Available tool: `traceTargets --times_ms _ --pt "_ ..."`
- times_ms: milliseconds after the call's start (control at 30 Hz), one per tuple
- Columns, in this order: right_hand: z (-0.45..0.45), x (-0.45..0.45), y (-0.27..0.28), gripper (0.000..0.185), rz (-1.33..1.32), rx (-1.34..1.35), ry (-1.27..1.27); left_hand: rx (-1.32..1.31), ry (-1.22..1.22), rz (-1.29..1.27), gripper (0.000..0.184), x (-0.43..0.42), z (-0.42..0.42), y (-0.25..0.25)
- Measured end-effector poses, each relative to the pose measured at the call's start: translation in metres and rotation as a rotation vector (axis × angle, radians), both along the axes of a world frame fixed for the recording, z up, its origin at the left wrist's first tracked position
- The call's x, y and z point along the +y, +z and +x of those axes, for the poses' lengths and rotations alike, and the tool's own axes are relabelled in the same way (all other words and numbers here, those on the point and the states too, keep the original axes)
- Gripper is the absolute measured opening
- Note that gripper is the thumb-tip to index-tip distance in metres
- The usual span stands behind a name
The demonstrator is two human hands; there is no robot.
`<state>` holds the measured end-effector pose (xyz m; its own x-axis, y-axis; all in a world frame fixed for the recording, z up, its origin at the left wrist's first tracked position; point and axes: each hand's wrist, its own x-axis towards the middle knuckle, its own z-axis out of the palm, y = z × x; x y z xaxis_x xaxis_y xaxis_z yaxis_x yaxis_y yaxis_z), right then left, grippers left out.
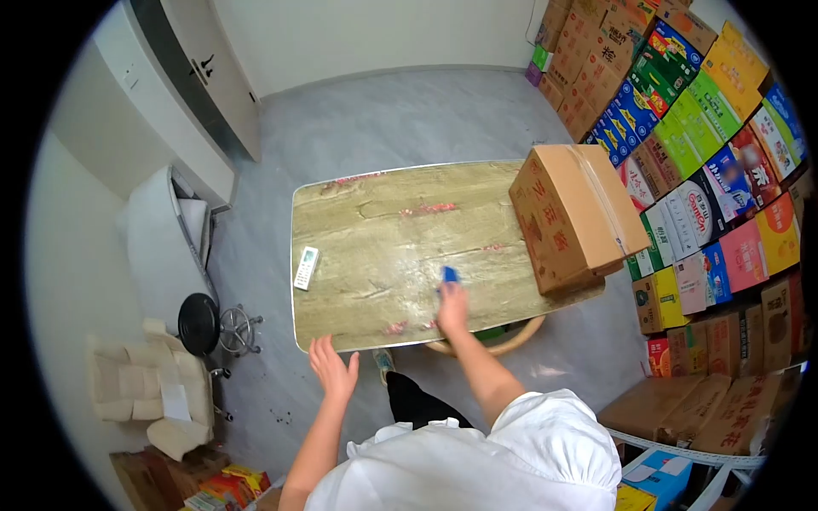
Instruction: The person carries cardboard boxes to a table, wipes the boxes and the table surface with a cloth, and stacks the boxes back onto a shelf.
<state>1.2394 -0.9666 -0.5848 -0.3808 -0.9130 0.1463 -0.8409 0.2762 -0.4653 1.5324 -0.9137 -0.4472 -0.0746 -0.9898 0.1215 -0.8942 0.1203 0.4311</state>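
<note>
My right hand (452,308) is closed on a small blue object (450,273) over the tabletop, right of its middle. Only the object's blue end shows beyond the fingers, so its kind is hard to make out. My left hand (331,366) is at the near left edge of the wood-patterned table (366,238), fingers stretched out and thumb apart, with nothing in it. Whether its fingertips touch the edge cannot be told. Up and left of that hand, a white remote control (306,268) lies on the table. A closed cardboard box (567,221) stands on the table's right end.
Stacked cartons (682,204) line the right wall. A round stool seat (198,324) and a cream armchair (153,375) stand at the left. A wooden ring-shaped rim (520,334) shows below the table's near edge. More cardboard boxes (699,409) are at the lower right.
</note>
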Motion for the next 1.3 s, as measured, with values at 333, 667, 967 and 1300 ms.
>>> traceTargets --times_ms 333,667,967,1300 --pt "0.034 0.069 0.033 0.053 0.057 0.064 0.533 -0.023 0.000 0.044 0.072 0.091 -0.046 0.006" --pt "-0.159 0.112 0.024 0.056 0.144 0.127 0.161 0.013 -0.064 0.111 0.072 0.088 -0.129 -0.008" --pt "-0.222 0.125 0.025 0.053 0.114 0.119 0.118 0.062 -0.083 0.140 0.072 0.052 -0.250 -0.011" --pt "-0.192 0.082 0.028 0.066 0.174 -0.001 0.169 0.099 0.018 0.322 0.067 0.026 -0.274 -0.027"
